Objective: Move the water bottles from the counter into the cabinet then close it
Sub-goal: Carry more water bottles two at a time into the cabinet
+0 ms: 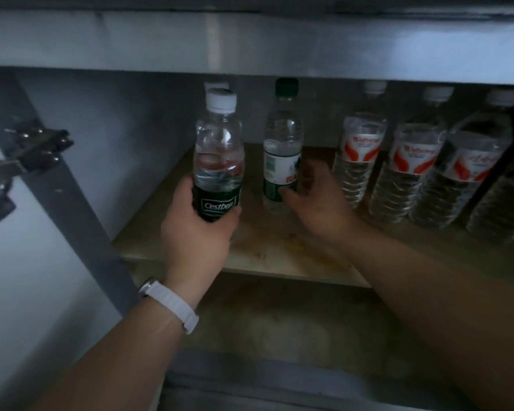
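1. Wooden shelf (279, 256) in the open cabinet (250, 46) shows bare board along its front edge and left side, up to the grey wall.
2. Left hand (196, 232) wraps its fingers round the dark label of the white-capped bottle (218, 143), which is upright over the shelf's left part.
3. Right hand (318, 203) curves beside the standing green-capped bottle (282, 137), thumb at its label. I cannot tell whether it grips.
4. Red-labelled bottles (416, 161) crowd the right.

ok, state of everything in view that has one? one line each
Cabinet door: open.
Cestbon bottle: capped, upright, gripped by left hand.
Green-capped bottle: capped, upright on shelf.
Right hand: fingers loosely curled at the green-capped bottle's base, grip unclear.
Red-labelled bottles: capped, upright, in a row on the shelf.
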Motion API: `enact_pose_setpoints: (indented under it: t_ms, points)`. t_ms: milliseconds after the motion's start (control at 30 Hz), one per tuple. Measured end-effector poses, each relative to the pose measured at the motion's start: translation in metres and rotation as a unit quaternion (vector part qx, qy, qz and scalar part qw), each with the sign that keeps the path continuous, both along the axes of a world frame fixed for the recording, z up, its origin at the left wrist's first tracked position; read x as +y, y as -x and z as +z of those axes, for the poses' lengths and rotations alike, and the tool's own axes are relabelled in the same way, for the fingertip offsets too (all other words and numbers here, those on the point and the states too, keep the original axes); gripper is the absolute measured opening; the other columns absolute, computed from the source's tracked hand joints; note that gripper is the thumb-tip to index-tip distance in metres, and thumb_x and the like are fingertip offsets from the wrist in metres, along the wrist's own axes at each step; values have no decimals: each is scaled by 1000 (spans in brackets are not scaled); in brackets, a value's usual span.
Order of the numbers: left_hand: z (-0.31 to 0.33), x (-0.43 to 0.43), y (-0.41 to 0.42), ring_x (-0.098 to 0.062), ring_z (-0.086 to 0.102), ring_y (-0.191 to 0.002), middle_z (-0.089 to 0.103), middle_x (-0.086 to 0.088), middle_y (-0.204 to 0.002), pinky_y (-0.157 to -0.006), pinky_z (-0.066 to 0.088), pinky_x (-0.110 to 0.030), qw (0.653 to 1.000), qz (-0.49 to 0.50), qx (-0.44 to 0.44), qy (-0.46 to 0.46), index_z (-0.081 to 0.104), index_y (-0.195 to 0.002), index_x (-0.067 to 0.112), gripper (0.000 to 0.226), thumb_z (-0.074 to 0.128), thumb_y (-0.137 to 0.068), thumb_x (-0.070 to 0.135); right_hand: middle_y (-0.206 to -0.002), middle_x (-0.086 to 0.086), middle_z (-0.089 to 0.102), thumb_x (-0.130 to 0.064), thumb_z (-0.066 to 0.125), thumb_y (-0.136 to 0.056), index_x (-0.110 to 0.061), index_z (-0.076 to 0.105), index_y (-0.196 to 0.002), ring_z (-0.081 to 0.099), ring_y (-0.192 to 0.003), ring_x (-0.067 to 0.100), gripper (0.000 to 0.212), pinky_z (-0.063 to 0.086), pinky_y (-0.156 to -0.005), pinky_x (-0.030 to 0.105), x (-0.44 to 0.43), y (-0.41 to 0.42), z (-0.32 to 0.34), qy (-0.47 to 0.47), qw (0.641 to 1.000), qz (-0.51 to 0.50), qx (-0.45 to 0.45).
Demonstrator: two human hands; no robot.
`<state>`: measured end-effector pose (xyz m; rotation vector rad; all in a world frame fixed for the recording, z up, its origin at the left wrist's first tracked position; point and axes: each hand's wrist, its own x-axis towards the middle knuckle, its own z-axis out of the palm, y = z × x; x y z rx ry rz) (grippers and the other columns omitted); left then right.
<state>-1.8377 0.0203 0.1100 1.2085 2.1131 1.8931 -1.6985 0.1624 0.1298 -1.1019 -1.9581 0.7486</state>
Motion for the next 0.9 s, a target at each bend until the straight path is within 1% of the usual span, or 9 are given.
enact_pose_setpoints:
  t_ms: [67, 233, 400, 467, 567, 667, 733, 833, 900]
  points:
    - [3, -5, 12, 23, 55, -86, 59, 34, -94, -64, 40, 0, 1000, 15, -13, 2, 51, -112, 50, 52, 83, -79, 28, -136, 2, 56, -30, 77, -82, -12, 38, -143, 55, -117, 13, 74, 42, -88, 23, 3, 7, 0, 13, 1000, -7, 5]
    - [4, -6, 35, 0, 59, -100, 61, 28, -101, -75, 40, -11, 998, 45, -42, -4, 56, -122, 42, 51, 82, -81, 27, -137, 4, 56, -32, 80, -79, -11, 39, -139, 56, -122, 21, 76, 42, -87, 24, 8, 18, -3, 27, 999, -19, 9]
    - [2, -6, 43, 13, 56, -90, 59, 33, -99, -69, 39, -3, 998, 42, -53, -1, 55, -127, 39, 51, 80, -84, 27, -135, 1, 56, -33, 79, -80, -15, 41, -138, 53, -113, 9, 72, 40, -88, 22, 5, 22, -4, 45, 999, 4, 22]
    - [3, -6, 41, 3, 59, -101, 60, 29, -105, -83, 45, -16, 998, 41, -44, 6, 54, -134, 35, 57, 80, -84, 27, -134, 1, 57, -33, 80, -80, -14, 41, -137, 54, -114, 10, 72, 40, -88, 22, 4, 23, -5, 41, 999, -4, 25]
    - [3, -6, 38, -12, 59, -121, 62, 17, -125, -101, 48, -37, 998, 40, -52, 0, 50, -141, 30, 64, 80, -84, 27, -132, -1, 57, -30, 81, -79, -14, 41, -135, 53, -111, 7, 71, 40, -87, 20, 3, 24, -5, 40, 999, -11, 33]
    - [1, -7, 33, -13, 57, -125, 59, 18, -130, -106, 47, -43, 998, 39, -49, -5, 48, -140, 32, 65, 80, -84, 27, -132, -1, 57, -28, 81, -79, -14, 41, -134, 54, -114, 8, 69, 39, -87, 19, 2, 26, -7, 39, 998, -16, 39]
    - [-3, -10, 29, -5, 54, -123, 57, 16, -134, -105, 48, -38, 998, 50, -37, -24, 49, -136, 33, 64, 82, -81, 25, -134, 0, 57, -29, 81, -79, -15, 41, -135, 54, -118, 11, 70, 38, -88, 19, 2, 24, -8, 38, 998, -16, 39]
    - [-11, -20, 17, 12, 39, -111, 47, 4, -144, -88, 34, -7, 997, 73, -11, -3, 43, -147, 25, 81, 84, -78, 19, -137, -1, 55, -29, 80, -80, -15, 37, -140, 54, -123, 14, 75, 39, -89, 19, 0, 16, -10, 37, 999, -4, 29]
    - [-18, -28, 5, 10, 38, -109, 42, 1, -145, -84, 31, -4, 997, 76, -4, 20, 41, -150, 22, 84, 84, -78, 14, -142, -1, 51, -30, 77, -83, -15, 35, -145, 51, -127, 15, 76, 39, -91, 20, -4, 4, -12, 21, 1000, -9, 16]
